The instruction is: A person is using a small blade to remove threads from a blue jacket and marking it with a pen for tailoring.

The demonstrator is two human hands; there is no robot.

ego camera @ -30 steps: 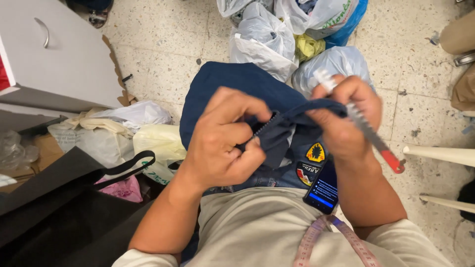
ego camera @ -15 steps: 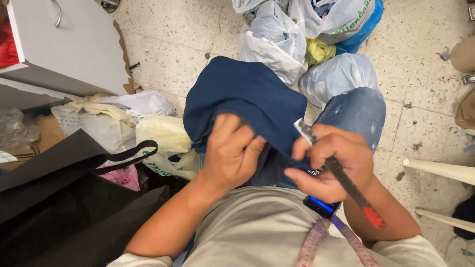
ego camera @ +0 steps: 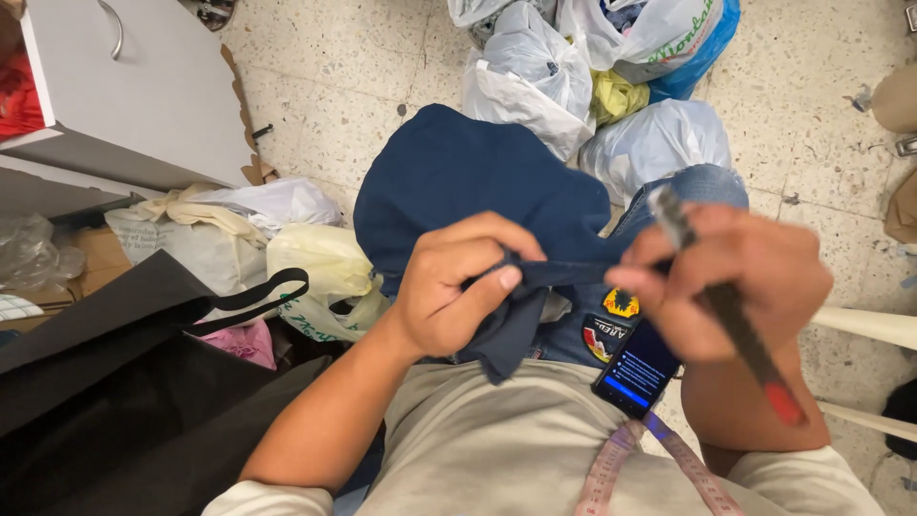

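Across right hand (ego camera: 735, 287), dark tool (ego camera: 728, 311) diagonal, red tip (ego camera: 783, 403) down-right.

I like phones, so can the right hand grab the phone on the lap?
Probably not straight away: the right hand already grips a dark tool and blue cloth, though the phone lies uncovered just below.

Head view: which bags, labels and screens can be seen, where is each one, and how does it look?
Phone: on the lap, dark slab, blue lit screen.
Round patch: on the jeans beside the phone, dark with red and yellow.
Printed bag: floor, top, white with green lettering, over blue.
Yellowish bag: floor, left of left hand, crumpled.
Black bag: lower left, flat.
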